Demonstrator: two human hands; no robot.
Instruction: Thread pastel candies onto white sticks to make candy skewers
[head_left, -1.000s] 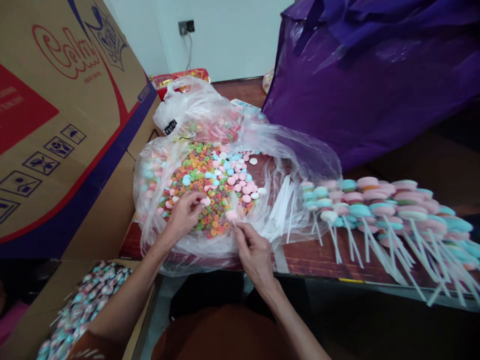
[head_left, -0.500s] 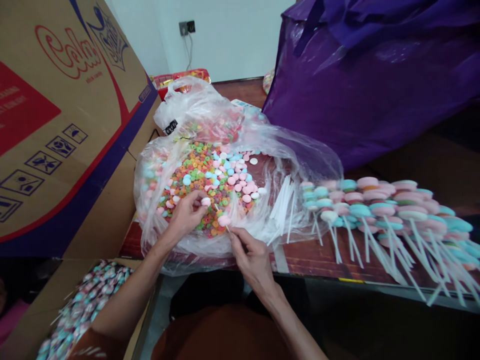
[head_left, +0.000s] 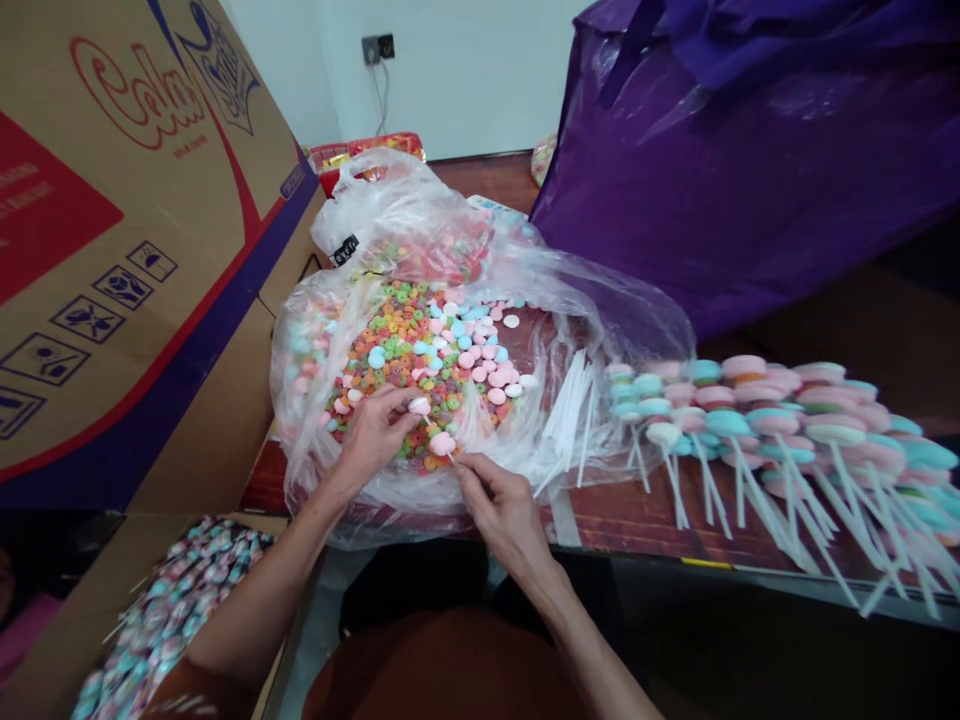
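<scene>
A clear plastic bag [head_left: 315,330] lies spread on the table, holding a heap of small coloured ring candies [head_left: 390,345] and round pink, blue and white discs [head_left: 480,355]. My left hand [head_left: 375,432] rests in the heap and pinches a pale pink disc [head_left: 419,406] at its fingertips. My right hand [head_left: 495,505] grips a thin white stick with a pink disc [head_left: 442,443] threaded on it; the stick's tip points at the disc in my left hand. A bundle of loose white sticks [head_left: 571,400] lies just right of the heap.
Several finished candy sticks [head_left: 757,420] are fanned out on the brown table [head_left: 622,515] at right. A big purple bag [head_left: 750,150] stands behind them. A large cardboard carton [head_left: 112,220] fills the left. A box of wrapped sweets [head_left: 165,610] sits at lower left.
My right hand has swung the stick with the pink disc leftward, toward my left hand. My left hand has kept its disc and shifted slightly toward the stick.
</scene>
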